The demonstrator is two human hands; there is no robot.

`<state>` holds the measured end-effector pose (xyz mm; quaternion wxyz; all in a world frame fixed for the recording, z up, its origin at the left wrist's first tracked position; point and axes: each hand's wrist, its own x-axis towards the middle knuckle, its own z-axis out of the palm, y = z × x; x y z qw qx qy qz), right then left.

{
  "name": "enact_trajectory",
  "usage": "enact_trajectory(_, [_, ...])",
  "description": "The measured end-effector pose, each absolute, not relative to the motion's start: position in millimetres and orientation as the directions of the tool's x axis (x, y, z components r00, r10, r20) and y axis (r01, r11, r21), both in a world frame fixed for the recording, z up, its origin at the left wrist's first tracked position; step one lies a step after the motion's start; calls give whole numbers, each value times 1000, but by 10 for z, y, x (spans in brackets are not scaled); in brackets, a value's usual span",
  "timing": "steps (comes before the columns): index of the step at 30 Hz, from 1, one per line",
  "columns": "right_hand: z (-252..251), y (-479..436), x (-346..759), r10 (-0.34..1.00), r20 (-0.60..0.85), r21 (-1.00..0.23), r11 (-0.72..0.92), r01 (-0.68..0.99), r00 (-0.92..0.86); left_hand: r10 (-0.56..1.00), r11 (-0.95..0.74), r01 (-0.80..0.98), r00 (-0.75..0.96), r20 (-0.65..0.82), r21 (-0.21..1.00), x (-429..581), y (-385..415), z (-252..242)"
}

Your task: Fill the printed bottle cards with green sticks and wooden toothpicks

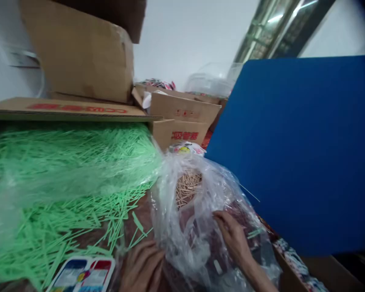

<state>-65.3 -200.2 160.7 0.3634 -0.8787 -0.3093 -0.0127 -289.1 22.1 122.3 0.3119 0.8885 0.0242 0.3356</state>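
Observation:
A crumpled clear plastic bag point(173, 202) lies open in the middle, with a heap of thin tan sticks point(188, 188) visible through its mouth. My right hand point(232, 237) pinches the bag's film on the right side, thumb and fingertips together. Low at the bag's left edge, my left hand point(142, 265) is closed with bent fingers against the film; its fingertips are partly hidden. Just left of that hand is a plastic piece with blue and red panels point(86, 273), cut off by the lower edge of view.
Many light green straw-like strips point(63, 227) spill from a cardboard box on the left, partly under clear film. A large blue panel point(298, 154) stands on the right. Behind are a big carton point(82, 56) and an open box with red lettering point(185, 111).

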Motion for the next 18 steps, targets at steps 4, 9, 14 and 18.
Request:
enact_trajectory(4, [1400, -2707, -17, 296, 239, -524, -763, 379, 925, 133, -737, -239, 866, 483, 632, -2214, 18, 1473])
enact_trajectory(9, [1216, -3111, 522, 112, 223, -398, -896, 196, 968, 190, -618, -21, 966, 175, 786, -1394, -180, 1546])
enact_trajectory(14, [1233, -2989, 826, 106, 113, -392, -909, 142, 988, 250, -699, 198, 968, -24, 687, -569, -384, 1457])
enact_trajectory(18, [1247, -2888, 1055, 161, -42, -521, -845, 116, 986, 326, -725, 315, 940, -98, 613, -231, -535, 1331])
